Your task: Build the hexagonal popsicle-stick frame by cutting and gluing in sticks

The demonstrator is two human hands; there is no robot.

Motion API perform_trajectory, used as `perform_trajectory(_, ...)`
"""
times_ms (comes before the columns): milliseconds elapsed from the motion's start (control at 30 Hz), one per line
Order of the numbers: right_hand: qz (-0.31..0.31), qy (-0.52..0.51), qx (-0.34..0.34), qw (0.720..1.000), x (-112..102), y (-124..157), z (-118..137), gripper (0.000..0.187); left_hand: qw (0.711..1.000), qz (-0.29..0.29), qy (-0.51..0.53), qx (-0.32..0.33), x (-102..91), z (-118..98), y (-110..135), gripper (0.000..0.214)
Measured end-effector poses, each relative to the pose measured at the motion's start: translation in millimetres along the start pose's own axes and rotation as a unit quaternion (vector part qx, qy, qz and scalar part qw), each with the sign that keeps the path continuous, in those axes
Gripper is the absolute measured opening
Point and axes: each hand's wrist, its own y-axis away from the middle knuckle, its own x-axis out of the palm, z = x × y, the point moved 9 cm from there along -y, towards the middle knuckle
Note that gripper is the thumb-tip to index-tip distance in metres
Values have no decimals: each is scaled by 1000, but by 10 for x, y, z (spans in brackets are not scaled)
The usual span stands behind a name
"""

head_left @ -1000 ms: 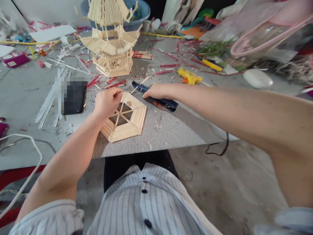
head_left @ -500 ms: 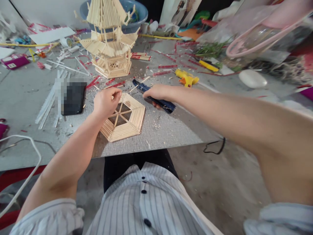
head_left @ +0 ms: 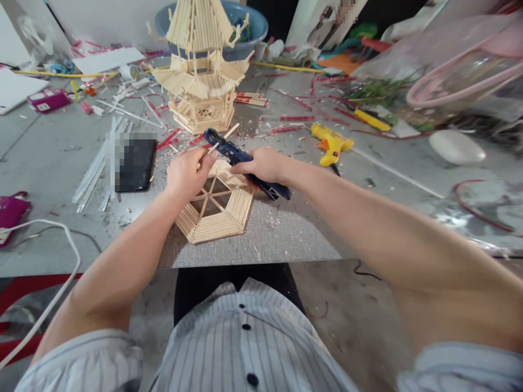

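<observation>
Pinched in my left hand (head_left: 188,170) is a thin wooden stick (head_left: 232,131), pointing up and to the right. My right hand (head_left: 265,165) is wrapped around a dark blue hand cutter (head_left: 274,190), whose head lies across the stick just ahead of my left fingers. Whether its jaws press on the stick I cannot tell. Beneath both hands a flat hexagonal frame of wooden sticks (head_left: 218,228), with spokes meeting at its middle, lies on the table. My left hand covers its upper left part.
A pagoda model of sticks (head_left: 200,84) stands behind the hands. On the left lie a black phone (head_left: 137,163) and clear glue sticks (head_left: 90,166). To the right are a yellow glue gun (head_left: 332,144) and a white oval object (head_left: 456,147). Red wrapper strips and crumbs litter the grey table (head_left: 302,234).
My right hand has brought the cutter left and closer to my left hand, so its head now meets the stick by the left fingers. The view has shifted slightly left.
</observation>
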Motion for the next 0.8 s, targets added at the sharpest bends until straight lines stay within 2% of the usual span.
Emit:
perform_trajectory(233, -1, 74, -18, 997, -31, 65, 119, 21, 999, 19, 28, -34, 21, 52, -11, 38)
perform_trajectory(333, -27, 129, -33, 991, -93, 56, 157, 25, 999, 17, 36, -25, 28, 43, -10, 38)
perform_trajectory(433, -47, 170, -55, 983, -146, 24, 170, 43, 999, 5, 54, -7, 12, 11, 4, 38)
perform_trajectory(500, -32, 171, -80, 981, -136, 9, 165, 60, 998, -4, 58, 2, -3, -11, 22, 38)
perform_trajectory(633, 8, 148, -181, 972, -81, 49, 195, 92, 998, -20, 58, 16, -35, -62, 67, 40)
perform_trajectory(800, 17, 144, -237, 961, -81, 88, 91, 107, 996, -39, 70, 46, -63, -131, 110, 37)
